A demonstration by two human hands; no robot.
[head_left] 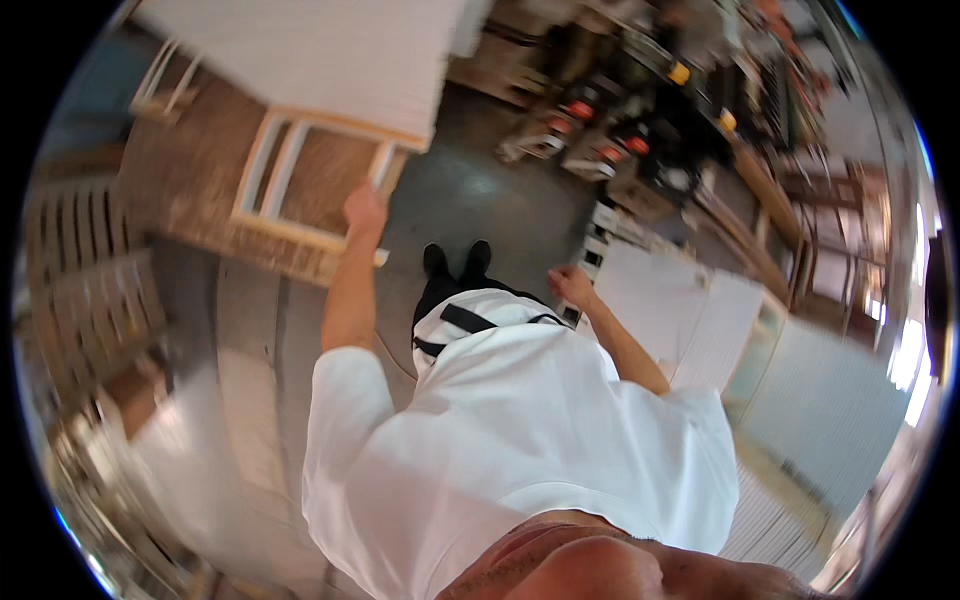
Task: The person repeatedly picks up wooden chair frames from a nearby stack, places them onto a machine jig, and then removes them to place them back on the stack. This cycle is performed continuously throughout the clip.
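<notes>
A rectangular wooden frame (pixel 310 232) with pale strips (pixel 285 168) across it lies on a brown work table (pixel 190 185) at the far left. Closed over the right side of this frame is my left hand (pixel 366 210), arm stretched forward. My right hand (pixel 571 286) hangs beside my body with its fingers curled in; whether anything is inside them is hidden. Nearest to that hand is a stack of white panels (pixel 650 295), seemingly apart from it.
A large white sheet (pixel 310 50) covers the table's far part. Power tools (pixel 605 150) and timber crowd the far right. Slatted wooden pieces (pixel 90 280) stand at the left. Pale panels (pixel 825 405) lie to my right. Grey floor (pixel 480 190) shows around my feet.
</notes>
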